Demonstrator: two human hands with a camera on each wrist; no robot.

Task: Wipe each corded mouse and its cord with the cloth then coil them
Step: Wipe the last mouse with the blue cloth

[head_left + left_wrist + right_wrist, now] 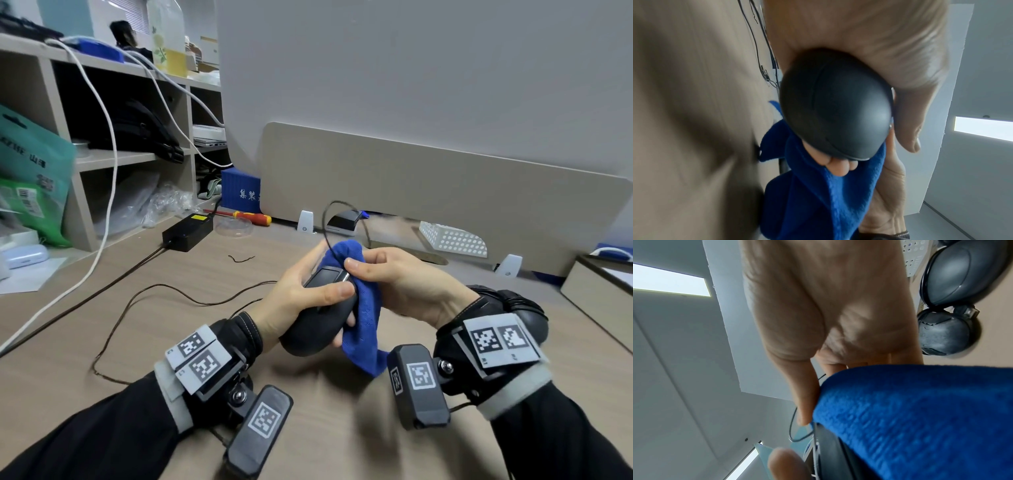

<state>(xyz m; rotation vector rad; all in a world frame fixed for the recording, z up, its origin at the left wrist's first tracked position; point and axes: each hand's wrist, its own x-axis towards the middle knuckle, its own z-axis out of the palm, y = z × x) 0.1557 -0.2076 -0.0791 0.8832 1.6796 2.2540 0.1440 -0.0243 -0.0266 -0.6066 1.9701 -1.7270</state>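
Black plastic fills the left hand (301,301) — its grip is wrapped around the mouse (318,325), which is held up off the table (342,421), rounded rear toward the person and button end pointing away. On the mouse's right flank the right hand (394,284) pinches the blue cloth (368,329) against the far end, thumb on top. From under that cloth the cord (330,219) loops up and away, so the right hand is the nearer one to slide outward along it. Farther right, two other mice (953,288) lie on the table, seemingly with cords already wound.
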